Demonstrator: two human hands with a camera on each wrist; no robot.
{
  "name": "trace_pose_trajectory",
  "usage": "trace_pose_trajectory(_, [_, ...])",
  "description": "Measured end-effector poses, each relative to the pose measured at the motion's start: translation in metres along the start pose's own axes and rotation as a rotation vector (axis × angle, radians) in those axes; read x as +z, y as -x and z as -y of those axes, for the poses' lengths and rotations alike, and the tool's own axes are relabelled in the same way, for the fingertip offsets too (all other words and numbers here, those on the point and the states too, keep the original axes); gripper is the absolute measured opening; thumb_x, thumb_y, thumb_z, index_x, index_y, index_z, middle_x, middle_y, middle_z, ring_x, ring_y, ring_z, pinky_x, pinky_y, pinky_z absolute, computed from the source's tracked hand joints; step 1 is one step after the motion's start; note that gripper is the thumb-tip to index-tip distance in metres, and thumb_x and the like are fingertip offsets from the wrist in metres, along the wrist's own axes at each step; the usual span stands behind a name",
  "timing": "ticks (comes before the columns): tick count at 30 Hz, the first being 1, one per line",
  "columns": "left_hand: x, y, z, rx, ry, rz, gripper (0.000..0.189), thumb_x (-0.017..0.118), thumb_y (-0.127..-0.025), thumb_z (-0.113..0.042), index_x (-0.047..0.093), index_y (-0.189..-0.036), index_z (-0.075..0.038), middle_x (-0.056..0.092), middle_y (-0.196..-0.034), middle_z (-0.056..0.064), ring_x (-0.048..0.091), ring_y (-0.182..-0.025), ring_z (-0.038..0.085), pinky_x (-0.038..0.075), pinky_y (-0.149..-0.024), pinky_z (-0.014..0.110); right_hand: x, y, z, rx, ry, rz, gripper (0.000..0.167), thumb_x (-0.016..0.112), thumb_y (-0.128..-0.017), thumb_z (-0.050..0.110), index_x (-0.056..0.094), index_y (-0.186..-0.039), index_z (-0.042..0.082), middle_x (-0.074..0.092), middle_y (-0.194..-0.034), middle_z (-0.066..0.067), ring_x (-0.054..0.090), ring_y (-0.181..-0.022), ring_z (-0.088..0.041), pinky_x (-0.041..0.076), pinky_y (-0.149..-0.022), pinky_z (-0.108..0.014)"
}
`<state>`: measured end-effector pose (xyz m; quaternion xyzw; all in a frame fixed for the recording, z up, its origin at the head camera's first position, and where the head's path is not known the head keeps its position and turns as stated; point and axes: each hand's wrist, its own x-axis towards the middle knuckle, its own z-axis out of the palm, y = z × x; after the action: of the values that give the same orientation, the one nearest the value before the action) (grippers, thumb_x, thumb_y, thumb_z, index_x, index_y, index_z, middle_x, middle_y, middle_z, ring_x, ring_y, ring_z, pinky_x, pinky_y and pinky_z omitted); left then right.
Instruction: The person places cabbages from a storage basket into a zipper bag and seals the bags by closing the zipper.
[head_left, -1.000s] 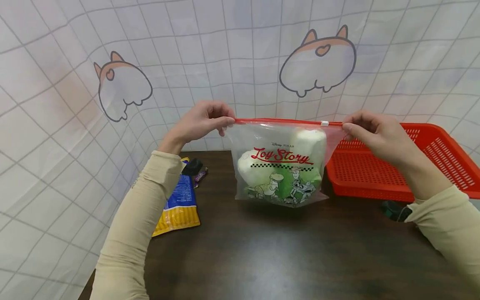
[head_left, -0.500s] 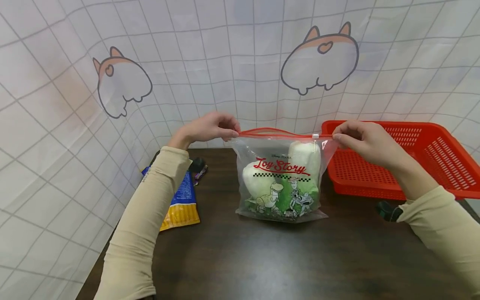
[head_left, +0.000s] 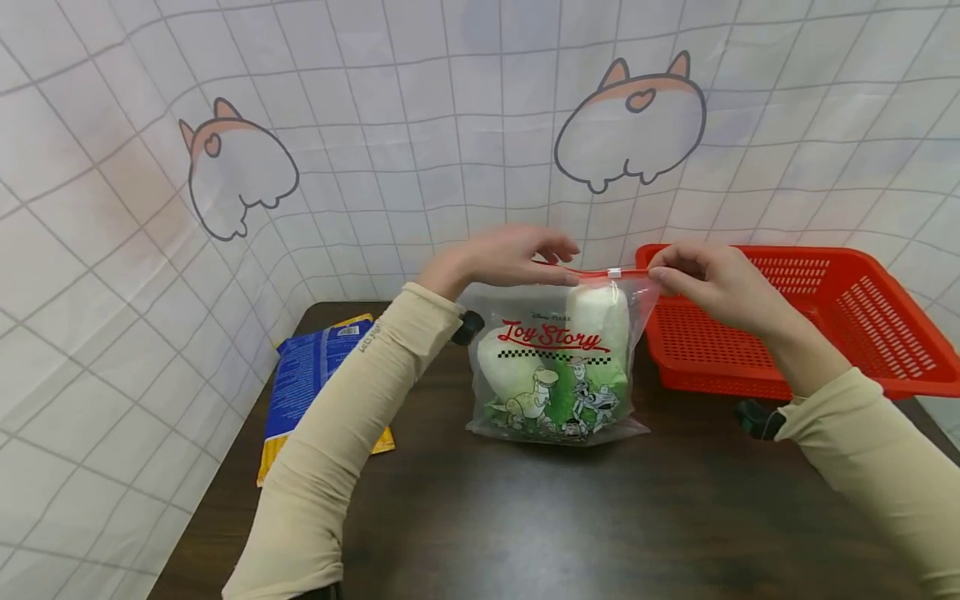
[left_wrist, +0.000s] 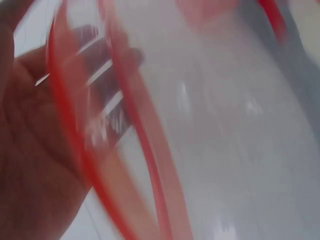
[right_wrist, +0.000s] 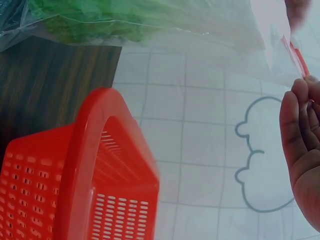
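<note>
A clear slider zip bag with a red zip edge and "Toy Story" print hangs upright close over the dark table, white and green things inside. My right hand pinches its top right corner, just right of the white slider. Over the left part of the zip edge reaches my left hand, its fingers loosely extended toward the slider and not gripping it. In the left wrist view the red zip edges bow apart, and that hand's fingers show through the film. The right wrist view shows the pinching right fingertips at the red edge.
A red perforated basket stands behind and right of the bag. On the left lies a blue and yellow packet, partly covered by the left sleeve. A white gridded curtain closes off the back and left of the table.
My left hand has let go of the bag's top left corner and moved right along the zip edge. The bag has come lower, and the right hand has kept its pinch.
</note>
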<state>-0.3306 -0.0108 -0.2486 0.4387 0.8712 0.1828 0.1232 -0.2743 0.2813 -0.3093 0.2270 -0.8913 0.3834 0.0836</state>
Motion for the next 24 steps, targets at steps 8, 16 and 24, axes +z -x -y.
trace_pose_trajectory(8, [0.024,-0.038,-0.022,0.04,0.04,-0.095,0.024,0.065,-0.096,-0.023,0.071,-0.115,-0.01,0.069,-0.106,-0.001,0.06,-0.093,0.007,0.046,-0.083,0.019,0.0,0.004,0.004,0.027,-0.032,-0.002,0.017,0.064,-0.095,0.018,0.067,-0.108,0.006,0.067,-0.094,-0.009,0.063,-0.081,-0.014,0.051,-0.074,-0.014])
trace_pose_trajectory(16, [0.035,-0.05,-0.014,0.073,0.09,-0.147,0.021,0.066,-0.095,-0.024,0.074,-0.109,-0.011,0.071,-0.101,-0.004,0.06,-0.091,0.008,0.045,-0.081,0.019,0.0,0.008,0.0,0.055,-0.017,-0.009,0.02,0.063,-0.096,0.025,0.067,-0.107,0.008,0.067,-0.09,-0.006,0.063,-0.082,-0.017,0.051,-0.073,-0.015])
trace_pose_trajectory(24, [0.036,-0.047,-0.011,0.172,0.081,-0.16,0.016,0.063,-0.097,-0.021,0.073,-0.103,-0.011,0.07,-0.095,-0.005,0.058,-0.086,0.008,0.045,-0.079,0.022,0.002,0.01,0.0,-0.013,0.014,-0.012,0.016,0.065,-0.095,0.02,0.068,-0.105,0.008,0.066,-0.089,-0.004,0.062,-0.077,-0.015,0.052,-0.072,-0.016])
